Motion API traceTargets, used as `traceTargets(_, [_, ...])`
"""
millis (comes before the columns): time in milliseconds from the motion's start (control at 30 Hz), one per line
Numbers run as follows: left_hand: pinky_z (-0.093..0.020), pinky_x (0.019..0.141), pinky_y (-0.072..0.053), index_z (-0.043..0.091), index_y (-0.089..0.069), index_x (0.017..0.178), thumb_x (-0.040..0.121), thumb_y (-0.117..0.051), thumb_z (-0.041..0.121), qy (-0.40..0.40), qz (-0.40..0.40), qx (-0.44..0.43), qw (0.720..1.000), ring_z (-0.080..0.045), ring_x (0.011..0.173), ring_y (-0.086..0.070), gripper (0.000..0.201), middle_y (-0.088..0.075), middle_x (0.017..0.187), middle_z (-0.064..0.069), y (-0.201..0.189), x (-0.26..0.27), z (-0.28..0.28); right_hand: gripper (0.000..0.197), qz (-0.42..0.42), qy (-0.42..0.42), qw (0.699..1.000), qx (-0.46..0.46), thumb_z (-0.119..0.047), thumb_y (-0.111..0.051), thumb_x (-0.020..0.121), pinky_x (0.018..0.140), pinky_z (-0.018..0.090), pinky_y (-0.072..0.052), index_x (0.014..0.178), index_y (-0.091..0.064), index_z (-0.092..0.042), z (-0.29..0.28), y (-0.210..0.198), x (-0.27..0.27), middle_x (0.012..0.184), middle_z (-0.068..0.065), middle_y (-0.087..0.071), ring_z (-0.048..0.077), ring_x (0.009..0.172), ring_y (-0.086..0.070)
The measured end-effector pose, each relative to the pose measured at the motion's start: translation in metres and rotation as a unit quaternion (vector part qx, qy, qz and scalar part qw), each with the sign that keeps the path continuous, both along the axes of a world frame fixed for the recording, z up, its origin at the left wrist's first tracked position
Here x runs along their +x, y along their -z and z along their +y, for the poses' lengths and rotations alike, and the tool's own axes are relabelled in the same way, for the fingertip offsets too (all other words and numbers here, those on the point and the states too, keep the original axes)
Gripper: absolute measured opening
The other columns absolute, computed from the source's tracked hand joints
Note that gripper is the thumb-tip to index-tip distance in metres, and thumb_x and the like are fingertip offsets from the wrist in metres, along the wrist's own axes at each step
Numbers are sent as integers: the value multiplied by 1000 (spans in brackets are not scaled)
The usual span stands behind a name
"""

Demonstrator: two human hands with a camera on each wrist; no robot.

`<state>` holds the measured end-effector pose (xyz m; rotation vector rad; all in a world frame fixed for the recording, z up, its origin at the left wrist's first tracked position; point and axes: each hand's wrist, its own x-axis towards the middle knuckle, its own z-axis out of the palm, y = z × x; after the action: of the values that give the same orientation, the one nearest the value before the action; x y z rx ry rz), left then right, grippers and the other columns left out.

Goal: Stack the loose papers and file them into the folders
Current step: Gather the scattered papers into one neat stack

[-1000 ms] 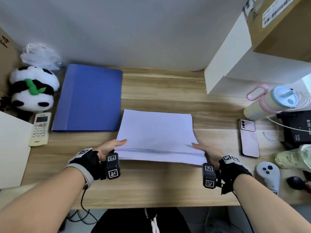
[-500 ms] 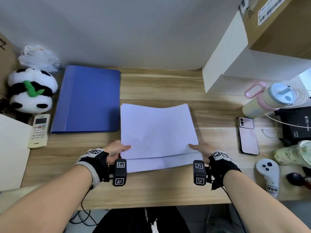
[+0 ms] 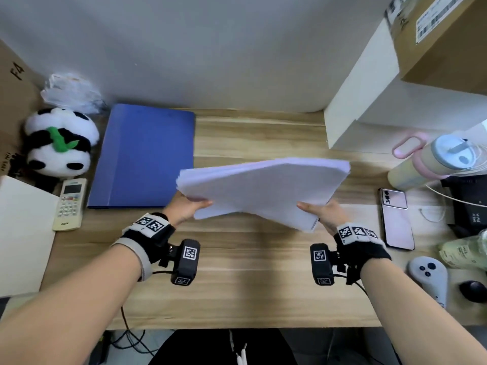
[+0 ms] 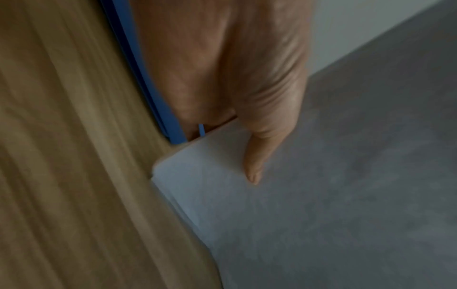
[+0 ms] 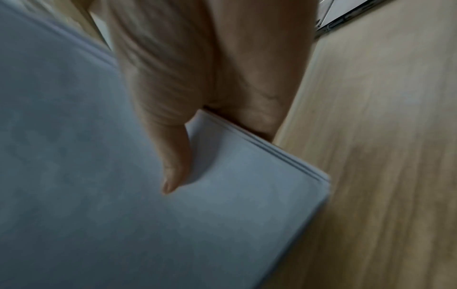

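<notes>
A stack of white papers (image 3: 261, 188) is lifted off the wooden desk (image 3: 245, 280) and turned askew, its far end raised. My left hand (image 3: 188, 209) pinches the near left corner, thumb on top of the paper stack (image 4: 321, 195) and fingers hidden beneath. My right hand (image 3: 322, 212) pinches the near right corner of the same stack (image 5: 123, 176) the same way. A closed blue folder (image 3: 145, 156) lies flat on the desk to the left, its edge (image 4: 148, 88) showing in the left wrist view.
A panda plush (image 3: 60, 142) and a remote (image 3: 69, 204) sit left of the folder. On the right are a white box (image 3: 369, 106), a bottle (image 3: 432, 162), a phone (image 3: 396, 218), a controller (image 3: 428, 275) and a dark mouse (image 3: 473, 287).
The papers lay on the desk between both hands before; now both hands have lifted the stack and swung it askew, right end farther back.
</notes>
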<state>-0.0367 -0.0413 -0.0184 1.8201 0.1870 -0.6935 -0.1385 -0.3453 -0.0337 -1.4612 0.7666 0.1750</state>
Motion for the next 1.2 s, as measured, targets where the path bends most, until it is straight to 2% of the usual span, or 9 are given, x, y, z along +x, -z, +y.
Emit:
traceTargets(200, [-26, 87, -41, 0, -61, 118, 83, -67, 1, -6, -13, 15, 1000, -17, 101, -58, 36, -61, 109, -7, 6, 3, -9, 27, -13, 0, 1000, -15, 5, -69, 76, 88, 33, -51, 99, -64, -7, 1, 1, 2, 98, 7, -68, 13, 81, -66])
traceTargets(333, [-25, 80, -46, 18, -65, 92, 81, -69, 0, -26, -30, -15, 999, -11, 87, -61, 21, -65, 95, 2, 6, 2, -5, 27, -53, 13, 998, -17, 8, -70, 74, 78, 23, -54, 89, -65, -14, 0, -3, -3, 77, -11, -73, -4, 67, -68])
traceTargets(400, [-25, 76, -51, 24, -64, 93, 77, -74, 2, -17, -38, -19, 999, -10, 88, -63, 28, -67, 96, 1, 8, 2, -1, 38, -74, 19, 997, -17, 2, -77, 67, 77, 19, -54, 101, -65, -11, 0, -3, -7, 88, -6, -72, -1, 76, -69])
traceTargets(500, [-19, 65, -54, 23, -66, 97, 72, -79, 6, -7, -41, -24, 999, -8, 89, -66, 33, -71, 95, 4, 11, 2, -2, 62, -94, 34, 995, 8, -26, -92, 39, 79, 20, -54, 96, -70, -15, 1, -3, -10, 89, -5, -75, 7, 83, -70])
traceTargets(600, [-15, 67, -51, 28, -66, 88, 73, -77, 4, -39, -26, -55, 997, 6, 76, -66, 31, -71, 81, 19, 8, -1, -9, 64, -116, 26, 992, 30, -23, -92, 41, 84, 24, -54, 100, -67, -17, 6, -5, -8, 99, 0, -73, 11, 92, -70])
traceTargets(700, [-20, 74, -49, 28, -66, 88, 74, -78, 5, -48, -29, -61, 997, -1, 85, -64, 30, -69, 88, 14, 4, 0, -9, 73, -116, 4, 993, 34, -35, -94, 34, 92, 32, -51, 101, -68, -20, 7, -10, -8, 103, 2, -73, 15, 99, -68])
traceTargets(867, [-10, 71, -48, 19, -64, 98, 72, -78, 1, -23, -54, -58, 997, 4, 80, -64, 34, -69, 87, 14, -1, 4, -4, 82, -141, 25, 989, 30, -50, -92, 30, 98, 35, -45, 101, -67, -17, 3, -23, -8, 105, 5, -69, 20, 103, -62])
traceTargets(1067, [-6, 65, -49, 28, -64, 88, 70, -80, 4, -27, -79, -70, 994, 13, 71, -64, 33, -68, 90, 13, -6, 2, -3, 76, -173, 118, 976, 54, -73, -75, 43, 84, 33, -39, 82, -64, -9, 12, -43, -4, 92, 13, -61, 21, 87, -56])
traceTargets(1200, [-21, 79, -49, 15, -65, 104, 70, -80, 3, -22, -73, -79, 994, -4, 88, -64, 39, -68, 98, 3, -7, 1, -1, 32, -155, 179, 972, -12, -51, -65, 60, 72, 28, -36, 63, -71, -19, 23, -49, 1, 88, 7, -60, 19, 83, -51])
